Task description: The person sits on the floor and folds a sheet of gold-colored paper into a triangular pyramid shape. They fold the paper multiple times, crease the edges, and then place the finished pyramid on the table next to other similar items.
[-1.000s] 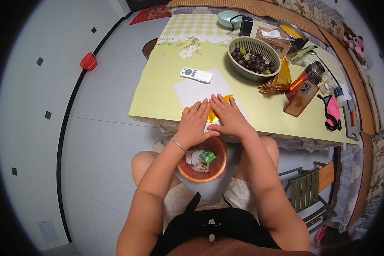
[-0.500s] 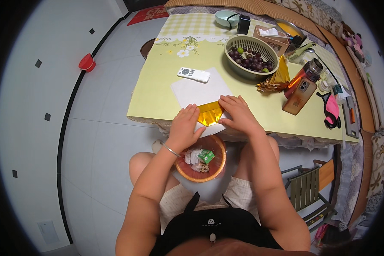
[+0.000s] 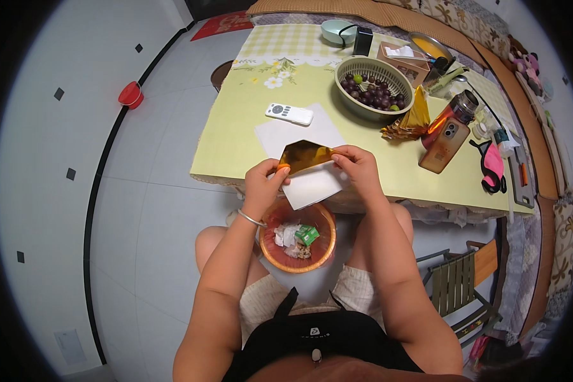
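Note:
A folded sheet of gold foil paper (image 3: 304,156) is raised just above the table's near edge. My left hand (image 3: 263,181) pinches its left corner between thumb and fingers. At the opposite corner, my right hand (image 3: 357,167) grips it the same way. The foil has a slanted, folded outline with a peak at the top. White paper (image 3: 313,184) lies under it and sticks out over the table edge. Further in, a white remote control (image 3: 289,113) rests on the same white paper.
The yellow-green table (image 3: 229,143) carries a basket of grapes (image 3: 375,89), a stack of gold foil (image 3: 410,120), a phone (image 3: 444,146) leaning by a red thermos (image 3: 455,114), and a pink-black eye mask (image 3: 490,167). A waste basket (image 3: 280,254) stands between my knees; a folding chair (image 3: 455,286) is at right.
Both hands have gone from pressing flat beside the foil to pinching its two corners. The foil has lifted off the white paper and tilted up.

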### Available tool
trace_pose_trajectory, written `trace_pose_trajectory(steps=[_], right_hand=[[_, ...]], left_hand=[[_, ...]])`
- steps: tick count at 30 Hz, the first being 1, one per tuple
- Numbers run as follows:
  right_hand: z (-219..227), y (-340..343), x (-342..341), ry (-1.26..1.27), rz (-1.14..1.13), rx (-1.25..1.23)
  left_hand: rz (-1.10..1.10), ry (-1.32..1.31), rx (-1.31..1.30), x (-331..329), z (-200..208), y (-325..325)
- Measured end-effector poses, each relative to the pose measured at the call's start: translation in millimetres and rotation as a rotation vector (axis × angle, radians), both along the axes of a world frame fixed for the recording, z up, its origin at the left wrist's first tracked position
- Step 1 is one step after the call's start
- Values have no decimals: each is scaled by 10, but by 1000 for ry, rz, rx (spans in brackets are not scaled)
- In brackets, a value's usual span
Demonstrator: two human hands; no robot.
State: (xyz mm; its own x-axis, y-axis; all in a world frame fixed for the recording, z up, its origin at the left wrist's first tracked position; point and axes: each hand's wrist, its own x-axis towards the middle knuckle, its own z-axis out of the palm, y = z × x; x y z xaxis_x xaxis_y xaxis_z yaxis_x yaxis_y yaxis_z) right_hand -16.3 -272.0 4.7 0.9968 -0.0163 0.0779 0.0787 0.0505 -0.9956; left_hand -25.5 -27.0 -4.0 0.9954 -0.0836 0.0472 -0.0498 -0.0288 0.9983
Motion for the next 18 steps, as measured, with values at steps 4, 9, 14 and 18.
trace_pose_trajectory(steps=[4, 9, 14, 18], right_hand=[[47, -31, 11, 8, 14, 150], [40, 2, 40, -38, -5, 293], [45, 3, 17, -89, -65, 278], [87, 1, 4, -91, -83, 261]], left_hand=[[-20, 171, -155, 20, 104, 69], [-15, 201, -287, 87, 38, 119], [-21, 247, -367, 100, 30, 107], [-29, 291, -411, 102, 27, 108]])
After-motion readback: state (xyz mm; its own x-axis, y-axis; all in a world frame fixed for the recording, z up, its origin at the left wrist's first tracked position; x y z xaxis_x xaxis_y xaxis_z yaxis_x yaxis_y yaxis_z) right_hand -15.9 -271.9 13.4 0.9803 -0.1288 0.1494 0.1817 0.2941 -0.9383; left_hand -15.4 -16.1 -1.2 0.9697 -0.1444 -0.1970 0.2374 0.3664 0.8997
